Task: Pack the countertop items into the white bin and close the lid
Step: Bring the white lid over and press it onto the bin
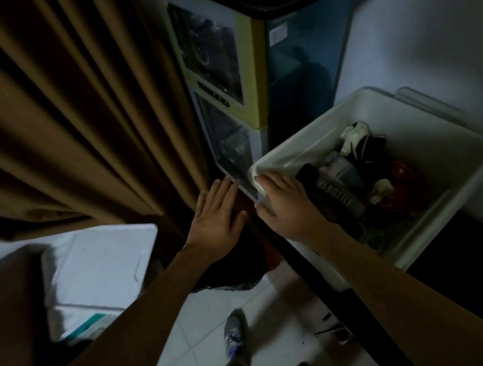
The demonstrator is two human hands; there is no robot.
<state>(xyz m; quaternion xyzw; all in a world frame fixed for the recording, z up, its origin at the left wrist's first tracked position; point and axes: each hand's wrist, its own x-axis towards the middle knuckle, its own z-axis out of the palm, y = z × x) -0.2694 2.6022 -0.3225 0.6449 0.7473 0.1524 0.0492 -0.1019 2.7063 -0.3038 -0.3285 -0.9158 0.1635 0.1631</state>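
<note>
Right hand (286, 206) flat on white bin (315, 126) corner; left hand (219, 217) splayed.

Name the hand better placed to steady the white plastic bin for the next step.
Right. The right hand rests on the near corner rim of the white plastic bin, fingers straight. The left hand is open beside it, off the bin, by the brown curtain.
</note>
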